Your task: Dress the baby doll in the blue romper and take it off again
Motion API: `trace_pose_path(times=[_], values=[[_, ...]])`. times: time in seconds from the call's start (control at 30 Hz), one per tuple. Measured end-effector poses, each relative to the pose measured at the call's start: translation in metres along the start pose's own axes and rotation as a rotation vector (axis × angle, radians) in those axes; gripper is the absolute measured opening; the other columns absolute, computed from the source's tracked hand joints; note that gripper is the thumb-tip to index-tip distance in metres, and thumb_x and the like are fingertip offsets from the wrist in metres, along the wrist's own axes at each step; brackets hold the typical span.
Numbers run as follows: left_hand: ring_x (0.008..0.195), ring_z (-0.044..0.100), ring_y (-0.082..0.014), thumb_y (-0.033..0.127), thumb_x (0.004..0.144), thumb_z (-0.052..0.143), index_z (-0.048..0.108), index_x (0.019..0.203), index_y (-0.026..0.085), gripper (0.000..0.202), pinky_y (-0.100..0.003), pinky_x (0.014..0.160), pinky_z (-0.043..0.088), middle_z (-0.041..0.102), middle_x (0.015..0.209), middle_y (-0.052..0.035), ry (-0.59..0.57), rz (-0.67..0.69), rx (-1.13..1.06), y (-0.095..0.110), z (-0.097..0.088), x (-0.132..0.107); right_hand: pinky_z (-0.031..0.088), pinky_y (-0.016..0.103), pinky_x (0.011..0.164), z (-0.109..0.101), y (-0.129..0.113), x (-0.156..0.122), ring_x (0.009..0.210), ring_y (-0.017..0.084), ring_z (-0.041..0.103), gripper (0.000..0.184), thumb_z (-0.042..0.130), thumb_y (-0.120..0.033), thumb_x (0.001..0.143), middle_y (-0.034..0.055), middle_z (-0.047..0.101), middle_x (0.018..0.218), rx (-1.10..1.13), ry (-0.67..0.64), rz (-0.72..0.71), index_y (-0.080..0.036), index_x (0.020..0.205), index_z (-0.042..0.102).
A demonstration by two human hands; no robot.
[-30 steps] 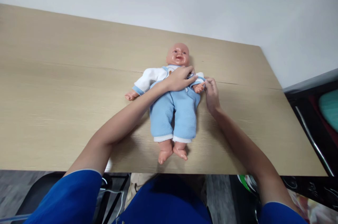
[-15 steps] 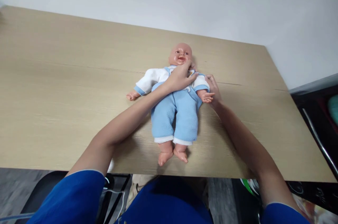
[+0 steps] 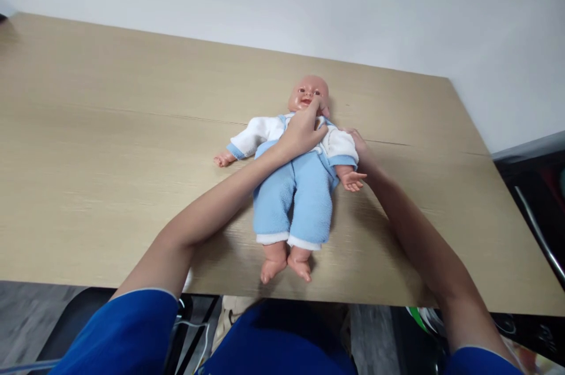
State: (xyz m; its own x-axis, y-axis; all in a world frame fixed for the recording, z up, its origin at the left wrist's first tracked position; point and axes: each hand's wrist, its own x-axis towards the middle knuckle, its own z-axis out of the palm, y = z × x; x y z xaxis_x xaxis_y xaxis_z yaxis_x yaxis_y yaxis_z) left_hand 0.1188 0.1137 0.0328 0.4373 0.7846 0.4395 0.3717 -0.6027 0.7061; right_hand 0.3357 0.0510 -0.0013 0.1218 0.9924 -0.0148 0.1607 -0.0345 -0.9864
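A baby doll (image 3: 293, 192) lies on its back on the wooden table (image 3: 110, 186), head away from me and feet near the front edge. It wears a white top with blue cuffs (image 3: 260, 132) and light blue fleece bib trousers (image 3: 273, 210). My left hand (image 3: 302, 130) reaches across the chest and grips the clothing at the collar, its fingers by the doll's cheek and chin. My right hand (image 3: 359, 142) is at the outer side of the sleeve on the right, beside the doll's shoulder. That sleeve hides most of its fingers.
A pale wall (image 3: 282, 4) rises behind the table. Dark furniture with a metal bar (image 3: 538, 234) stands past the right edge. Below the front edge are a black chair (image 3: 70, 322) and a white cable (image 3: 205, 334).
The doll's arm on the right has swung slightly down and outward. My right hand's fingers have slipped further behind the sleeve. My left hand stays at the collar; the view has shifted slightly.
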Motion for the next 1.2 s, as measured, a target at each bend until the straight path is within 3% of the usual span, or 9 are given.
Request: trace_pose_path(times=[0.07, 0.2, 0.27, 0.43, 0.57, 0.8, 0.97, 1.1, 1.2], values=[[0.088, 0.072, -0.0241, 0.009, 0.094, 0.063, 0.058, 0.116, 0.026, 0.028, -0.041, 0.087, 0.054, 0.077, 0.105, -0.0057, -0.027, 0.005, 0.016, 0.005, -0.002, -0.001, 0.069, 0.049, 0.116, -0.012, -0.005, -0.021, 0.136, 0.033, 0.077, 0.048, 0.075, -0.072, 0.107, 0.0102, 0.084, 0.138, 0.032, -0.016, 0.039, -0.028, 0.125, 0.078], [0.094, 0.074, -0.027, 0.015, 0.101, 0.061, 0.06, 0.118, 0.026, 0.02, -0.043, 0.091, 0.056, 0.078, 0.106, -0.007, -0.066, 0.002, 0.033, 0.012, -0.003, -0.004, 0.076, 0.046, 0.083, -0.033, -0.02, -0.06, 0.117, 0.036, 0.084, 0.07, 0.093, -0.074, 0.088, 0.0103, 0.086, 0.135, 0.038, -0.086, 0.182, -0.031, 0.14, 0.075], [0.099, 0.075, -0.0287, 0.019, 0.104, 0.062, 0.061, 0.119, 0.025, 0.016, -0.043, 0.092, 0.056, 0.077, 0.105, -0.0077, -0.08, 0.007, 0.05, 0.014, -0.002, -0.005, 0.077, 0.046, 0.084, -0.037, -0.024, -0.072, 0.119, 0.036, 0.085, 0.075, 0.096, -0.073, 0.087, 0.0094, 0.086, 0.136, 0.011, -0.084, 0.168, -0.034, 0.147, 0.072], [0.1, 0.075, -0.0291, 0.024, 0.107, 0.064, 0.062, 0.121, 0.025, 0.014, -0.043, 0.093, 0.057, 0.079, 0.109, -0.009, -0.118, 0.024, 0.078, 0.013, -0.002, -0.005, 0.075, 0.049, 0.106, -0.027, -0.016, -0.079, 0.137, 0.037, 0.081, 0.083, 0.099, -0.075, 0.083, 0.0125, 0.084, 0.149, -0.038, -0.025, 0.115, -0.033, 0.148, 0.068], [0.096, 0.073, -0.0279, 0.025, 0.108, 0.064, 0.062, 0.119, 0.025, 0.011, -0.044, 0.093, 0.057, 0.079, 0.111, -0.0091, -0.104, 0.037, 0.078, 0.011, -0.001, -0.004, 0.074, 0.05, 0.103, -0.027, -0.007, -0.071, 0.129, 0.037, 0.082, 0.086, 0.103, -0.077, 0.076, 0.0153, 0.085, 0.142, -0.053, 0.074, 0.074, -0.028, 0.138, 0.071], [0.106, 0.076, -0.029, 0.024, 0.108, 0.063, 0.062, 0.115, 0.025, 0.007, -0.044, 0.1, 0.058, 0.081, 0.116, -0.0114, -0.087, 0.049, 0.071, 0.009, -0.001, -0.005, 0.07, 0.042, 0.079, -0.092, -0.011, -0.074, 0.092, 0.03, 0.081, 0.073, 0.101, -0.087, 0.075, 0.011, 0.089, 0.11, -0.367, -0.072, 0.045, -0.026, 0.114, 0.087], [0.107, 0.077, -0.029, 0.025, 0.108, 0.063, 0.063, 0.116, 0.025, 0.008, -0.045, 0.103, 0.059, 0.082, 0.119, -0.0122, -0.092, 0.062, 0.04, 0.009, -0.002, -0.005, 0.067, 0.041, 0.068, -0.115, -0.007, -0.077, 0.081, 0.029, 0.077, 0.075, 0.101, -0.091, 0.071, 0.0093, 0.086, 0.096, -0.405, -0.017, 0.032, -0.028, 0.11, 0.087], [0.103, 0.075, -0.0301, 0.027, 0.108, 0.062, 0.065, 0.118, 0.024, 0.012, -0.046, 0.099, 0.058, 0.082, 0.117, -0.0126, -0.111, 0.046, 0.061, 0.009, -0.002, -0.004, 0.07, 0.049, 0.079, -0.111, 0.002, -0.076, 0.09, 0.032, 0.079, 0.072, 0.098, -0.089, 0.077, 0.0116, 0.087, 0.111, -0.453, 0.05, -0.074, -0.03, 0.116, 0.084], [0.109, 0.075, -0.032, 0.029, 0.108, 0.061, 0.066, 0.122, 0.023, 0.016, -0.048, 0.103, 0.058, 0.082, 0.121, -0.014, -0.117, 0.051, 0.105, 0.008, -0.004, -0.003, 0.065, 0.065, 0.112, -0.095, 0.0, -0.084, 0.124, 0.041, 0.077, 0.068, 0.09, -0.084, 0.089, 0.0158, 0.085, 0.134, -0.579, 0.199, -0.329, -0.029, 0.127, 0.081]])
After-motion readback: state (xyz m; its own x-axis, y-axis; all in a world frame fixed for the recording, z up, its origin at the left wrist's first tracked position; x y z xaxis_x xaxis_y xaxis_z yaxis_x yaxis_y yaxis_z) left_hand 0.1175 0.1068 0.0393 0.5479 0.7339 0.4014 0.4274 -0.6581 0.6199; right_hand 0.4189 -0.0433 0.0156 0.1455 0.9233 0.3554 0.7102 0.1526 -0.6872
